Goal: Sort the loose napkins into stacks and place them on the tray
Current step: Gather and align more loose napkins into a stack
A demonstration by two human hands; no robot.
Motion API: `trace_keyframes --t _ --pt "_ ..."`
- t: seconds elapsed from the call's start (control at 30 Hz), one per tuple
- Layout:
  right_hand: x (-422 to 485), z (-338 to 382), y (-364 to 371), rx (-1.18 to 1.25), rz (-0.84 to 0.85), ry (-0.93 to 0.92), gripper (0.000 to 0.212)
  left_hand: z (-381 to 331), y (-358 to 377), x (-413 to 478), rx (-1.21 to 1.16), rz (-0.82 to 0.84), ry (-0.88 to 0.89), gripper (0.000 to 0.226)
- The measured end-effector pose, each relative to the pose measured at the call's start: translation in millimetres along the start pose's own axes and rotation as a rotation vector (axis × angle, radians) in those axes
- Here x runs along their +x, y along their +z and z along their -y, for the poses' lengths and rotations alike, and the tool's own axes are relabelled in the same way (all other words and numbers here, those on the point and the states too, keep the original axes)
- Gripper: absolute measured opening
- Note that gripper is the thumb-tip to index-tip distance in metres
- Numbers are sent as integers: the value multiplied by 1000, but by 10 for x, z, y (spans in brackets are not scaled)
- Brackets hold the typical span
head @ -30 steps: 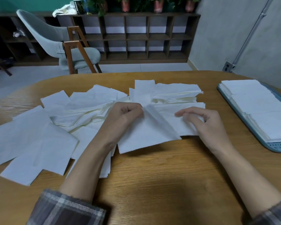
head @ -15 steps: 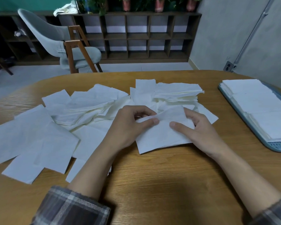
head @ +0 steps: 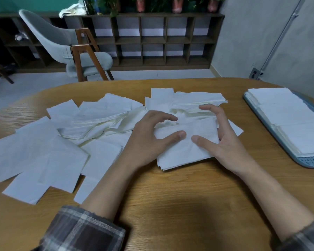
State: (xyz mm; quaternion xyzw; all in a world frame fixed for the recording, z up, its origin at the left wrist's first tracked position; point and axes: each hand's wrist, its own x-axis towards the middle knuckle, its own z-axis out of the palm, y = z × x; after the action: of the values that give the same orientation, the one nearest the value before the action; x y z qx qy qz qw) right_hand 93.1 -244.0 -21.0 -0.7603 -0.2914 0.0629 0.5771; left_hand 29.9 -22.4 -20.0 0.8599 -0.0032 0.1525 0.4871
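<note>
the white paper napkins (head: pixel 185 151) are seen as thin, matt and softly creased. the oval light-brown wooden table (head: pixel 188 200) is finished smooth, its grain shown under a faint sheen. the blue-grey plastic tray (head: pixel 312 163) is dimpled along its rim. the grey plaid sleeve (head: pixel 83 230) is woven cloth.

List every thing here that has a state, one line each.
left hand: curled round the napkin stack, thumb on top
right hand: curled round the napkin stack, thumb on top
napkin stack: on the table, held between both hands
loose napkins: scattered, unsorted, on the table
tray: at the table's right, loaded with sorted stacks
</note>
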Motion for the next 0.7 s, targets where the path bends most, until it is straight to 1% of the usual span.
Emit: trace_keyframes --t 0.07,0.13,0.17,0.23,0.27,0.33,0.4,0.47,0.53,0.63,0.7 --pt "-31 15 -45 75 1 20 63 9 -3 4 -117 65 -78 19" --pt "-95 48 -104 145 39 52 58 10 34 -2 -140 70 -89 17" --pt "-137 56 -135 130 59 55 52 7 65 -10 -140 60 -80 18" --pt "-218 55 -177 -29 83 33 32 12 133 -24 -141 41 -60 22" --pt "-265 51 -188 -97 86 34 25 17 167 -34 -134 33 -48 23" --pt "-354 25 -211 -139 27 75 27 38 236 -49 -88 -3 -6 24" --pt "-422 -11 -272 -141 -76 115 31 98 292 -35 14 -72 77 28" --pt "-491 -43 -371 -152 -162 141 36 131 332 -5 131 -134 179 38" --pt "-557 -58 -475 -176 -227 153 40 118 374 63 256 -147 272 58" --pt "-647 -47 -588 -205 -290 162 43 22 474 256 428 -90 351 88" --pt "-693 -35 -653 -218 -302 168 44 -27 571 392 506 -33 367 94"
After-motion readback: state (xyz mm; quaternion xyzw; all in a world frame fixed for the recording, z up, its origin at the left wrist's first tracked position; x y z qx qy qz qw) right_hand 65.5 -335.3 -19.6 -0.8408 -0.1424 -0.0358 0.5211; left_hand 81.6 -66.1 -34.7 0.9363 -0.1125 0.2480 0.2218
